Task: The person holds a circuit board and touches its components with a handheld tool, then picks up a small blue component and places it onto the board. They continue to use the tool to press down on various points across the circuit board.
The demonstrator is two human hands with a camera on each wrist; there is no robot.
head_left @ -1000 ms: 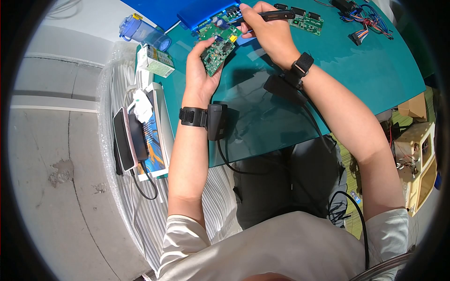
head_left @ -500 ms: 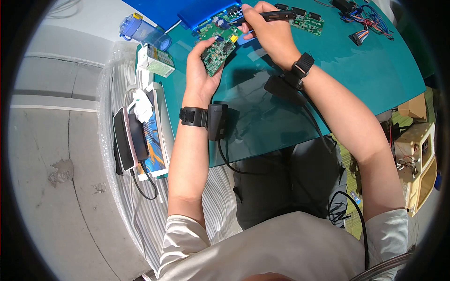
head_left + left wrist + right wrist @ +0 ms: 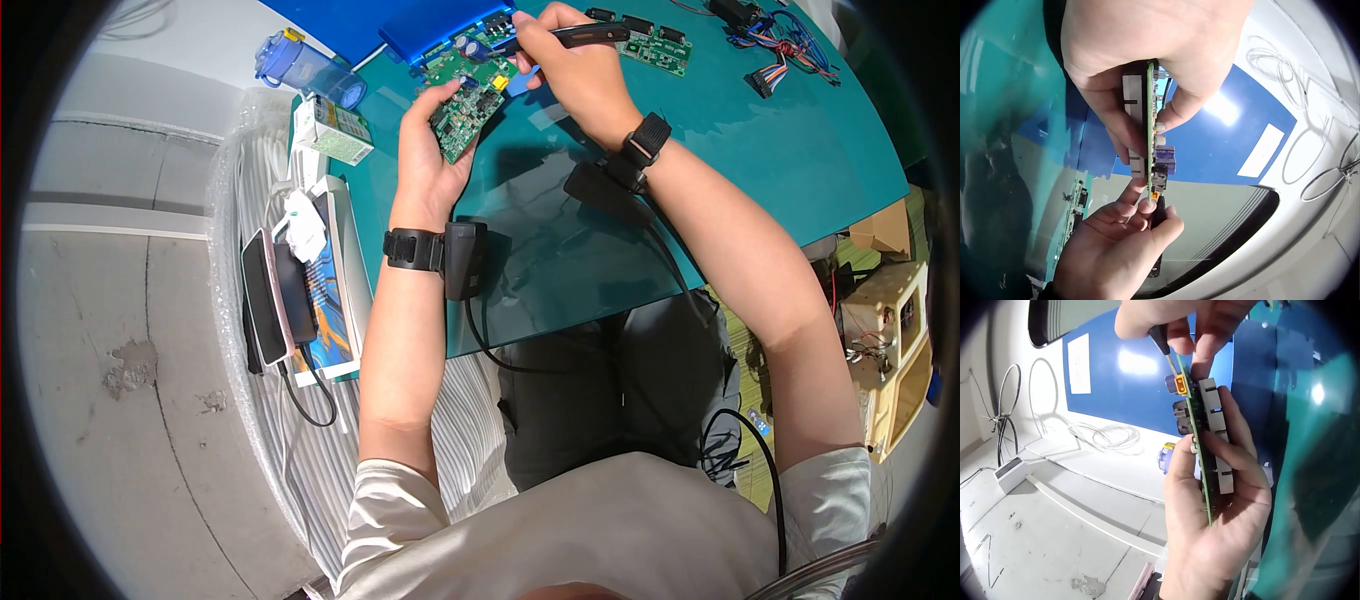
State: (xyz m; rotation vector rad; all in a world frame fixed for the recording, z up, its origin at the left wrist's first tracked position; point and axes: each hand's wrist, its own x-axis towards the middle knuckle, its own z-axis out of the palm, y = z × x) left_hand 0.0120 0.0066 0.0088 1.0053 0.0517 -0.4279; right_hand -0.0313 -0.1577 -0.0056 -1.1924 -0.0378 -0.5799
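My left hand (image 3: 425,150) grips a green circuit board (image 3: 465,125) by its edges, thumb on the component side. Seen edge-on in the right wrist view, the board has a yellow connector (image 3: 1180,384) and dark round capacitors on one face. A pale slotted strip (image 3: 1227,481) runs along the other face, under the left fingers. My right hand (image 3: 580,80) pinches a slim black-handled screwdriver (image 3: 595,34). Its thin metal shaft (image 3: 1172,364) reaches down to the yellow connector. Right fingertips rest close to the board's far edge.
Another green board (image 3: 655,52) lies on the teal tabletop (image 3: 780,170), with a bundle of coloured wires (image 3: 785,60) at right. A blue bottle (image 3: 310,72) and a small carton (image 3: 335,130) stand at left. A blue panel (image 3: 325,30) rises behind.
The lower fingers of my right hand have shifted slightly near the board's edge. Board, screwdriver and left hand stay almost still.
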